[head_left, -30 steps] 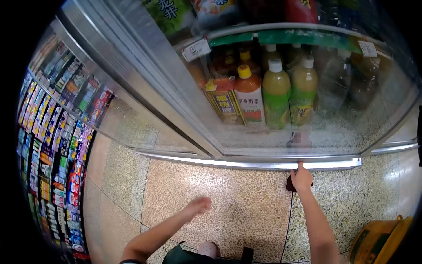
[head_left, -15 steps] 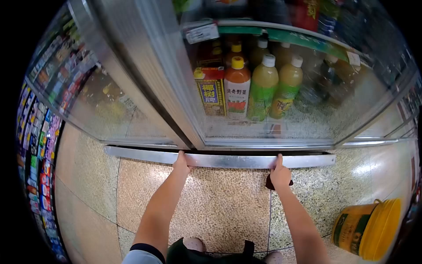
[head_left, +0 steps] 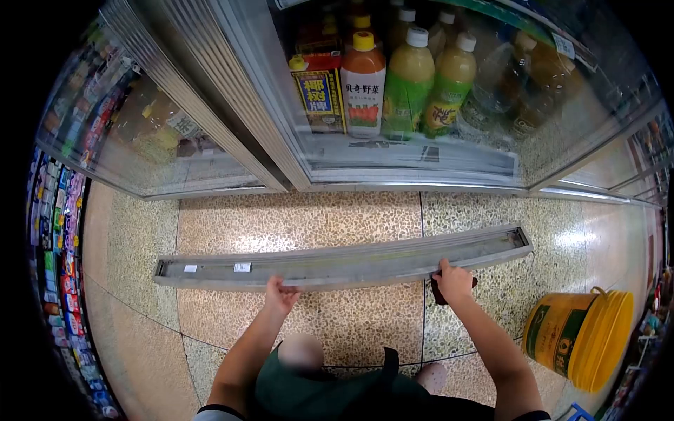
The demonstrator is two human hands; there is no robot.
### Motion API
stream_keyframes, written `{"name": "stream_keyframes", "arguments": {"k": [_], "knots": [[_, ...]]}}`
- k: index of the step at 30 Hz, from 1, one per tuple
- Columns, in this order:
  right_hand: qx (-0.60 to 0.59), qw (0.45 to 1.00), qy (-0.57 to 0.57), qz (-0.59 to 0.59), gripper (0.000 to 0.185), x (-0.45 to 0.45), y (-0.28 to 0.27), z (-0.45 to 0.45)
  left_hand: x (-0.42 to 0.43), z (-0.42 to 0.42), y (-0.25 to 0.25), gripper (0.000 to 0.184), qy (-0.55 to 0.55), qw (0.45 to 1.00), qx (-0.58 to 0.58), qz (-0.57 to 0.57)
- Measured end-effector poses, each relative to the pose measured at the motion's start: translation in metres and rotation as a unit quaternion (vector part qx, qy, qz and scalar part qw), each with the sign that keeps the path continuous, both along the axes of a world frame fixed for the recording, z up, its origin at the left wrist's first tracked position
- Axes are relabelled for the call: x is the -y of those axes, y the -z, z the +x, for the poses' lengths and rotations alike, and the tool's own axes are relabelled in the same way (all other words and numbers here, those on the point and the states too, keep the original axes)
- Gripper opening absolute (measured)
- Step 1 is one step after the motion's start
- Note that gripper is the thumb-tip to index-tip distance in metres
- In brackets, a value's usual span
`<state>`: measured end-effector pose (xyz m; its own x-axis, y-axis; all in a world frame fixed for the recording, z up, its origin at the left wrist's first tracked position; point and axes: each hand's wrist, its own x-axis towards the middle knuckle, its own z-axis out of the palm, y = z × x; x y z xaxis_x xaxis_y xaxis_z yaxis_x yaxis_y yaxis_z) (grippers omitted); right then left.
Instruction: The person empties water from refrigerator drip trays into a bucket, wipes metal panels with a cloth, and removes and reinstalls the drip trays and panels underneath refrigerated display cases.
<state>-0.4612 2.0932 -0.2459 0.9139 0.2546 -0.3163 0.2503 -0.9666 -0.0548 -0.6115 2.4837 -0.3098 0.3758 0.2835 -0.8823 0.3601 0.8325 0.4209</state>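
A long grey metal strip, hollow side up with two small white labels inside its left part, lies across the view above the speckled floor. At its near edge, left of centre, my left hand grips it with bent fingers. My right hand holds the same edge farther right, with a dark cloth beneath or within the hand. The strip is apart from the base of the glass-doored cabinet, its right end tilted farther from me.
Behind the glass stand a carton, an orange bottle and green-labelled bottles. A yellow bucket stands at the right. Shelves of packaged goods line the left. My shoe is below.
My left hand reached the strip and closed on it. Both hands then drew it off the cabinet's base toward me, and its hollow side turned up. The view shifted.
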Motion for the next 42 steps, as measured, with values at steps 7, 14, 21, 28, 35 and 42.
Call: {"name": "stream_keyframes", "arguments": {"k": [7,14,21,28,35,42], "knots": [[-0.028,0.999,-0.029,-0.007,0.021,0.013,0.001,-0.042,0.005,-0.048,-0.018,0.034,0.124,0.988,-0.082,0.028],[-0.023,0.998,-0.049,-0.034,0.022,0.012,0.019,-0.047,-0.013,-0.052,-0.006,0.046,0.288,0.945,-0.128,0.093],[-0.024,0.993,-0.098,-0.060,0.020,0.008,0.037,-0.045,-0.017,-0.031,0.004,0.039,0.224,0.958,-0.129,0.123],[-0.068,0.992,-0.100,-0.023,0.024,0.017,0.039,-0.042,-0.048,0.025,-0.049,0.027,0.545,0.793,-0.088,0.256],[-0.072,0.990,-0.117,-0.030,0.021,0.016,0.035,-0.040,-0.053,0.189,0.001,0.024,0.136,0.981,0.091,0.107],[-0.062,0.994,-0.080,0.032,0.021,0.014,0.028,-0.044,-0.020,0.253,0.043,0.024,-0.012,0.983,0.184,-0.024]]}}
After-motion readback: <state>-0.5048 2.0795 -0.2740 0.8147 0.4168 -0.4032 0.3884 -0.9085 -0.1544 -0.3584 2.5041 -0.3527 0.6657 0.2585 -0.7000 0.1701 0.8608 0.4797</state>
